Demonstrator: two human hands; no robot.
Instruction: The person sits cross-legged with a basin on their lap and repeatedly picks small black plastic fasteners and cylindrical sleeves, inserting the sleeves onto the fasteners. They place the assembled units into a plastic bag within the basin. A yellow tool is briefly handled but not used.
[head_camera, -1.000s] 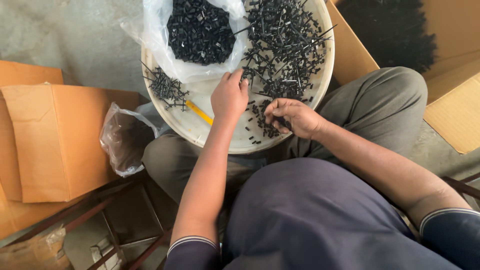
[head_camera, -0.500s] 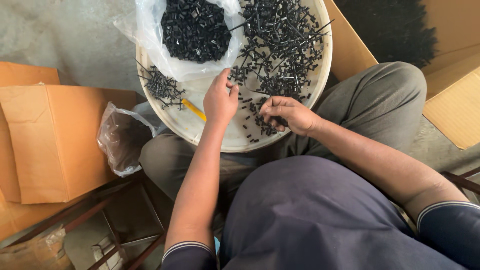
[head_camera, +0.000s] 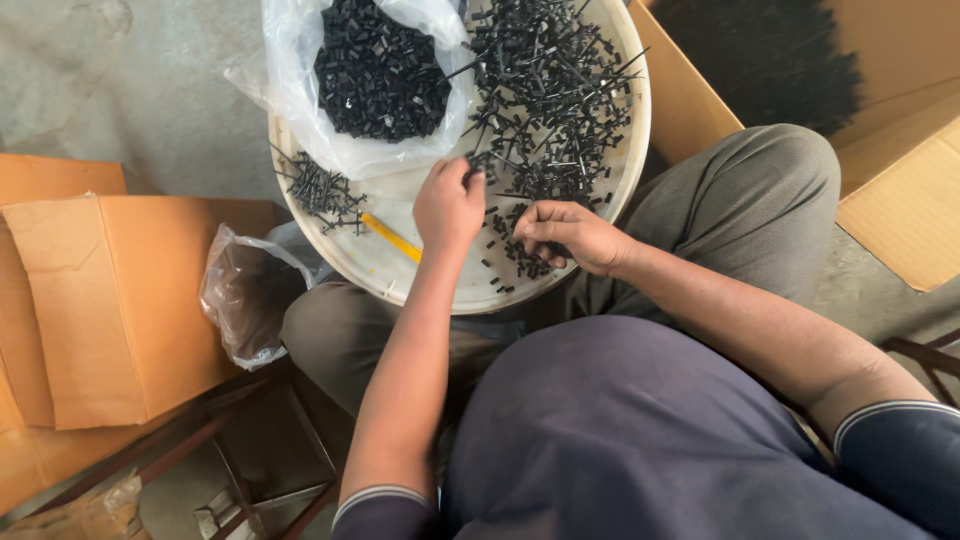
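We note the largest items first: cardboard boxes flank the seated person, a closed one (head_camera: 120, 310) on their left and an open one (head_camera: 800, 90) on their right with a dark mass inside that we cannot identify. A crumpled clear bag (head_camera: 245, 295) with brownish contents lies beside the left knee.

On the lap rests a round pale tray (head_camera: 400, 265). At its far left sits an open clear plastic bag (head_camera: 375, 70) full of small black blocks. To the right of it lies a tangled heap of thin black pins (head_camera: 555, 90), and a smaller bundle of the same pins (head_camera: 318, 188) lies near the left rim. A yellow stick (head_camera: 392, 238) lies flat on bare tray just left of the left wrist.

The left hand (head_camera: 450, 205) is curled, fingertips pinched at the near edge of the pin heap; whether a pin is actually between them we cannot tell. The right hand (head_camera: 565, 238) is closed loosely over scattered loose black pieces (head_camera: 515, 262) on the tray, fingers bent inward; what it grips is hidden.

Judgement on handling: the pins look light, stiff and prone to interlock, so we would lift one by an end with fingertips, teasing it free; the small blocks seem hard and easily scattered
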